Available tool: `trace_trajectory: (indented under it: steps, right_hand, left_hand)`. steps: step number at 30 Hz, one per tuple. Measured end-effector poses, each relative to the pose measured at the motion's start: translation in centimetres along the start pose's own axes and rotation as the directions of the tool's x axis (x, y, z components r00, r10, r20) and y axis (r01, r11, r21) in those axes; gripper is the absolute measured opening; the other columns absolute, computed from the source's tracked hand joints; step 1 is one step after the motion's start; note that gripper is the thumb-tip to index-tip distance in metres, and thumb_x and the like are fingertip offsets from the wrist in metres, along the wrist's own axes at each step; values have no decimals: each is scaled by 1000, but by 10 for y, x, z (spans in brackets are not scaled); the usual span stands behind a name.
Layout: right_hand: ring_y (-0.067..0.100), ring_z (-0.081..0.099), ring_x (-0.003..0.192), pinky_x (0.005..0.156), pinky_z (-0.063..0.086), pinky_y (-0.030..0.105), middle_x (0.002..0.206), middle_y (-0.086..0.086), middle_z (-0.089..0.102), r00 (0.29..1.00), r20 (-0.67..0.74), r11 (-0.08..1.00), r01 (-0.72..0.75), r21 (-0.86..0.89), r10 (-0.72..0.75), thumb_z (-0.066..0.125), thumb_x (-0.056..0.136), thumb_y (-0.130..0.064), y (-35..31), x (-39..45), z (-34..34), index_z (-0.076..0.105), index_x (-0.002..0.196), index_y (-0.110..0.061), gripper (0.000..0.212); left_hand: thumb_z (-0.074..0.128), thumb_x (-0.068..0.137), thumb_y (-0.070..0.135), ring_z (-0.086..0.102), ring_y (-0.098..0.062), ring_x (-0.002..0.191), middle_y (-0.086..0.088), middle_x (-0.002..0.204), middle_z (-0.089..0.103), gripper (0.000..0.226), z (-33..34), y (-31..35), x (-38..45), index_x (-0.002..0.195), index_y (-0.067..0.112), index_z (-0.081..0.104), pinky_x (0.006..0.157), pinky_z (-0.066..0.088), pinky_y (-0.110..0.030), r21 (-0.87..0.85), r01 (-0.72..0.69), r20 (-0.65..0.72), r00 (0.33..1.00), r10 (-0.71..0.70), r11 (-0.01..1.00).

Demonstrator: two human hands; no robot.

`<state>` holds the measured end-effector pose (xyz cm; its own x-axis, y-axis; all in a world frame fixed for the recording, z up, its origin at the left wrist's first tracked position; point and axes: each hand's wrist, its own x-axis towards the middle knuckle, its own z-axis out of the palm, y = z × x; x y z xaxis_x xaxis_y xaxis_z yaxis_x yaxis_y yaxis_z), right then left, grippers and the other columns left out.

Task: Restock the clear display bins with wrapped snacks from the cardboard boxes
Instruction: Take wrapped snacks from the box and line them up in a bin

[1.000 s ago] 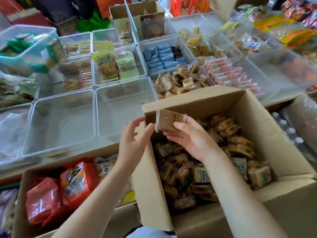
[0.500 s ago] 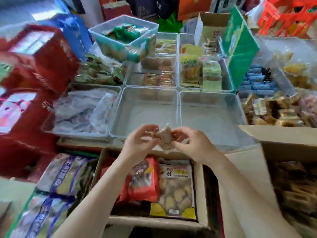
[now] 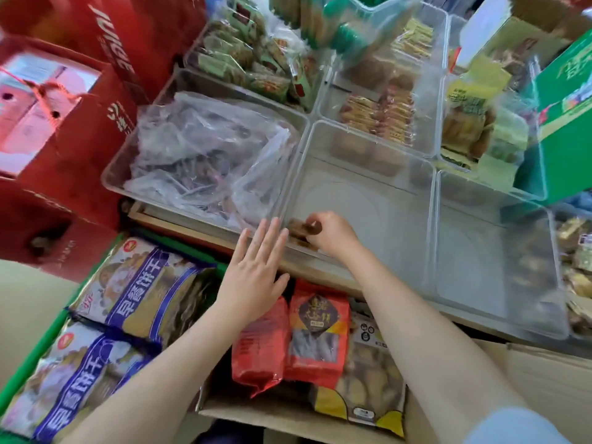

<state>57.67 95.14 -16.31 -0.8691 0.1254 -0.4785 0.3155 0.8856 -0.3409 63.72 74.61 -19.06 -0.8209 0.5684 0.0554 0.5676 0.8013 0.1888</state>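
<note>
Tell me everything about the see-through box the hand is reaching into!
The clear bin is a see-through plastic tub with a thin rim, rounded corners and a pale, nearly bare floor. It sits upright among other bins in the display, next to one stuffed with a crumpled plastic bag. The right hand reaches over its near edge and pinches a small brown wrapped snack down in the near left corner. The left hand, fingers straight, is at the outside of that corner.
</note>
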Motion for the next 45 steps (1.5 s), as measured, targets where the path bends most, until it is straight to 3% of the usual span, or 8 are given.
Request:
trace_trajectory:
  steps: [6, 12, 15, 19, 23, 27, 35, 45]
  right_hand:
    - [23, 64, 92, 71, 41, 24, 91, 1, 64, 993, 49, 994, -106, 26, 105, 63, 90, -16, -4, 18, 10, 72, 105, -22, 18]
    - [26, 58, 121, 92, 44, 30, 133, 7, 62, 978, 204, 999, -40, 22, 35, 63, 94, -38, -8, 2, -5, 58, 137, -19, 47]
    - [21, 51, 130, 102, 37, 28, 140, 5, 56, 998, 40, 986, 30, 166, -37, 58, 97, -28, 8, -45, -30, 52, 142, -20, 47]
    - [6, 59, 86, 78, 43, 16, 98, -3, 69, 964, -229, 930, 202, 308, -134, 59, 97, -18, 68, -154, -73, 72, 109, -15, 18]
    - [3, 55, 68, 65, 44, 15, 77, -8, 67, 777, -629, 935, 193, 297, 40, 64, 93, -12, 173, -279, -112, 74, 98, -15, 12]
    - [6, 57, 68, 63, 46, 19, 77, -9, 64, 523, -789, 925, 3, 380, 322, 60, 95, -14, 299, -379, -136, 71, 98, -14, 11]
    - [31, 51, 128, 105, 44, 37, 139, 12, 54, 707, -329, 756, -446, 479, 626, 55, 98, -14, 502, -381, -93, 55, 135, -11, 38]
    - [33, 47, 120, 95, 46, 42, 132, 13, 49, 825, -400, 915, -389, 110, 399, 60, 94, -16, 534, -359, -68, 54, 129, -11, 35]
  left_hand:
    - [37, 95, 48, 2, -27, 156, -12, 168, 6, 79, 1, -4, -1, 160, 9, 17, 125, 5, -50, 52, -17, 24, 1000, 15, 999]
    - [31, 97, 51, 6, -26, 156, -11, 168, 9, 74, -8, -2, 0, 159, 11, 22, 124, 4, -47, 26, 35, 71, 997, -36, 999]
    - [33, 95, 42, 13, -30, 154, -13, 164, 24, 65, -20, 13, -1, 152, 11, 42, 125, 6, -46, -93, 115, 24, 993, -113, 989]
    - [45, 89, 30, 56, -38, 126, -12, 131, 64, 38, -33, 101, 12, 107, 14, 75, 111, 38, -49, -333, -56, -76, 997, 33, 941]
    - [43, 89, 37, 69, -23, 89, 2, 108, 72, 39, -60, 254, 32, 100, 20, 77, 75, 50, -30, -504, -207, -49, 976, 211, 839]
    - [46, 94, 30, 60, -20, 102, -1, 113, 69, 33, -85, 409, 45, 106, 16, 73, 86, 42, -27, -535, -493, -233, 867, 440, 686]
    - [45, 99, 34, -1, -30, 155, -15, 168, 5, 74, -68, 562, 56, 160, 12, 10, 126, 0, -49, -59, -533, 113, 836, 537, 844]
    - [57, 92, 38, 19, -28, 151, -11, 162, 29, 79, -62, 566, 60, 159, 15, 23, 126, 11, -46, -48, -507, 97, 855, 510, 860]
